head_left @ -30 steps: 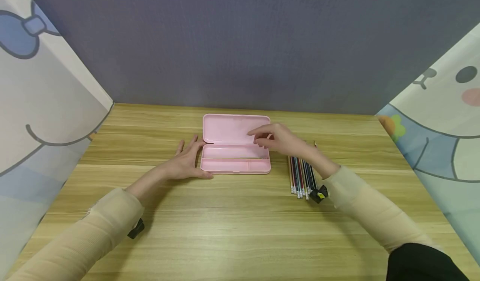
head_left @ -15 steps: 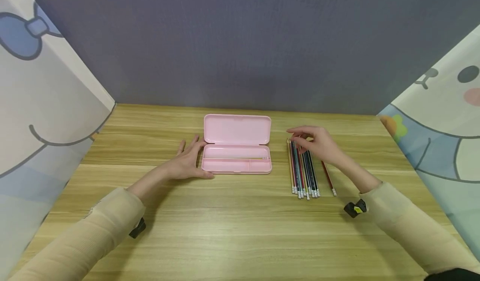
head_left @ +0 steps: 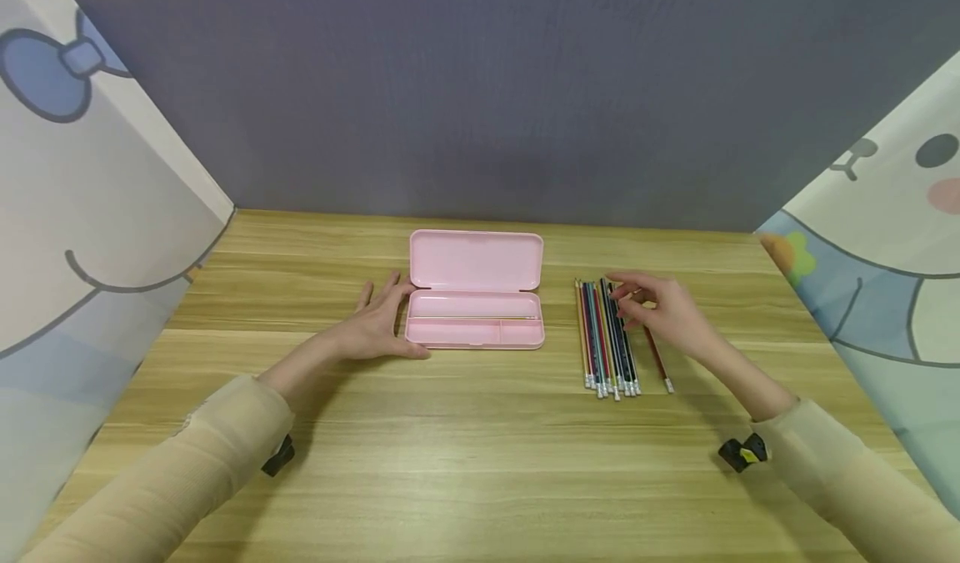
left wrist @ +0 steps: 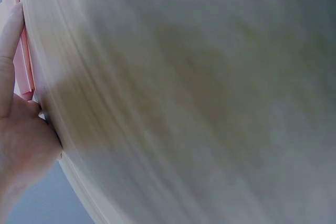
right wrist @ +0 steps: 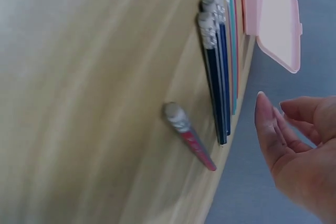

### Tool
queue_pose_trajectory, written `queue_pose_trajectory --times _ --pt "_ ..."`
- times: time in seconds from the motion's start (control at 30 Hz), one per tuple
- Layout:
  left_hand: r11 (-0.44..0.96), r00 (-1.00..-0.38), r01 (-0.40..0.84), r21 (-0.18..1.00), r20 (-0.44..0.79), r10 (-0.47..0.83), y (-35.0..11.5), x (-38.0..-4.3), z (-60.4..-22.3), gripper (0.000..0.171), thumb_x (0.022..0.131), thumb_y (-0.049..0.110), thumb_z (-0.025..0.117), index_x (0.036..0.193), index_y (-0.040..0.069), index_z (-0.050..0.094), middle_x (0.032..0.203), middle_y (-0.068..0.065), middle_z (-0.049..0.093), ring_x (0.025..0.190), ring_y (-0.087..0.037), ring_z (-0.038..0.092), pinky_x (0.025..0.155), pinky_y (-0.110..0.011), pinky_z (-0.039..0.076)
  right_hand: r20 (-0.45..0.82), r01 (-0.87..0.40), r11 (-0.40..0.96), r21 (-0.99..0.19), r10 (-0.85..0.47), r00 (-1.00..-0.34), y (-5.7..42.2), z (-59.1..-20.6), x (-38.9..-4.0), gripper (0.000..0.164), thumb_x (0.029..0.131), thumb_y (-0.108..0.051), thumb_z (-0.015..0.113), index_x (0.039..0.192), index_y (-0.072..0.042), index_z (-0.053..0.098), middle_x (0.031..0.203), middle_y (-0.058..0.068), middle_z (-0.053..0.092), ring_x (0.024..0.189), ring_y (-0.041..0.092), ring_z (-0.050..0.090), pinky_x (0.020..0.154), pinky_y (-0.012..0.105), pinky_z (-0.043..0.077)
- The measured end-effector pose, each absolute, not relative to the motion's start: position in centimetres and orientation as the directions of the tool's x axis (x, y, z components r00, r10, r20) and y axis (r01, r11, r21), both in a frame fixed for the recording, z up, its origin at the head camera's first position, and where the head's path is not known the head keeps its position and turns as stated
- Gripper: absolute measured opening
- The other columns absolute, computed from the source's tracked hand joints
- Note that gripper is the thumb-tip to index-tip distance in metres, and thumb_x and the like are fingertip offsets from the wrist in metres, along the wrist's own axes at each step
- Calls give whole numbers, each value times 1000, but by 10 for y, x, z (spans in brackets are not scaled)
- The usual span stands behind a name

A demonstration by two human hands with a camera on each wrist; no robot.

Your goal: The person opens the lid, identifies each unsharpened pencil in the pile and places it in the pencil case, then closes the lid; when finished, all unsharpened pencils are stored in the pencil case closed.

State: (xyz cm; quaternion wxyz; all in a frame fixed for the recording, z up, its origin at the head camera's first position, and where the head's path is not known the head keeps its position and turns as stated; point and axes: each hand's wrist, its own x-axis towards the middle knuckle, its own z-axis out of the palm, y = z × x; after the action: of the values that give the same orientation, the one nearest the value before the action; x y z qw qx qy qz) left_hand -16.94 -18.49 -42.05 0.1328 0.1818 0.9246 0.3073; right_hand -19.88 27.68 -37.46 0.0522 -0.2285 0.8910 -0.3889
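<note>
A pink pencil case lies with its lid back on the table; one pencil rests in its long rear compartment. At the case's left end is my left hand, thumb along the front corner and fingers spread; the left wrist view catches only part of this hand. To the right of the case, my right hand hovers over the far ends of a row of pencils. Nothing shows between its thumb and loosely bent fingers. A red pencil lies apart, right of the row.
The wooden table stretches toward the front. A grey panel rises behind its back edge. Printed cartoon panels stand at the left side and right side.
My right hand has gone from above the pencil case to the pencils, then farther right along their far ends. My left hand has stayed at the case.
</note>
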Motion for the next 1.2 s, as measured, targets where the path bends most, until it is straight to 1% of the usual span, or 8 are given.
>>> queue_pose_trajectory --times 0.1,0.2,0.37,0.5,0.67,0.87,1.2 --pt "744 -897 256 618 -136 421 -184 -170 -421 101 78 49 87 150 9 29 170 -26 18 162 -40 -6 125 -64 -15 69 -350 603 -717 -438 -896 281 -379 -194 46 101 -1 61 146 4 52 116 28 68 85 23 74 67 34 64" --pt "739 -894 260 621 -133 427 -182 -172 -421 99 78 49 87 150 10 30 171 -24 18 162 -40 -6 125 -64 -16 44 -315 611 -726 -415 -909 284 -382 -188 50 99 1 62 147 5 49 119 30 67 90 27 74 67 32 64" --pt "740 -894 259 621 -137 427 -182 -171 -421 100 78 49 86 150 10 29 170 -25 17 162 -40 -7 125 -64 -17 18 -272 614 -741 -386 -922 284 -388 -181 57 95 5 65 149 6 47 121 31 67 93 33 74 67 29 64" --pt "747 -896 252 615 -143 421 -183 -170 -420 101 78 49 86 151 10 28 171 -26 16 162 -40 -7 125 -64 -16 -6 -257 640 -724 -379 -925 284 -389 -177 57 94 6 66 149 6 47 122 31 68 91 29 74 67 27 64" --pt "750 -896 252 612 -145 419 -183 -170 -420 101 78 49 86 151 10 28 171 -26 16 162 -40 -7 125 -64 -16 -56 -223 671 -707 -368 -928 285 -390 -175 58 96 3 65 150 7 45 126 32 66 86 23 75 66 27 63" --pt "746 -897 254 615 -138 420 -183 -170 -419 101 78 48 87 151 10 29 170 -24 19 162 -40 -6 125 -64 -16 -65 -202 657 -726 -357 -932 287 -391 -175 58 95 5 63 149 8 44 127 34 64 89 20 74 66 28 63" --pt "752 -897 252 609 -144 417 -183 -170 -419 102 78 49 87 152 11 28 170 -24 19 162 -39 -7 125 -63 -16 -106 -147 652 -744 -333 -937 291 -393 -177 61 94 7 61 152 9 41 130 35 60 93 23 72 67 29 64"
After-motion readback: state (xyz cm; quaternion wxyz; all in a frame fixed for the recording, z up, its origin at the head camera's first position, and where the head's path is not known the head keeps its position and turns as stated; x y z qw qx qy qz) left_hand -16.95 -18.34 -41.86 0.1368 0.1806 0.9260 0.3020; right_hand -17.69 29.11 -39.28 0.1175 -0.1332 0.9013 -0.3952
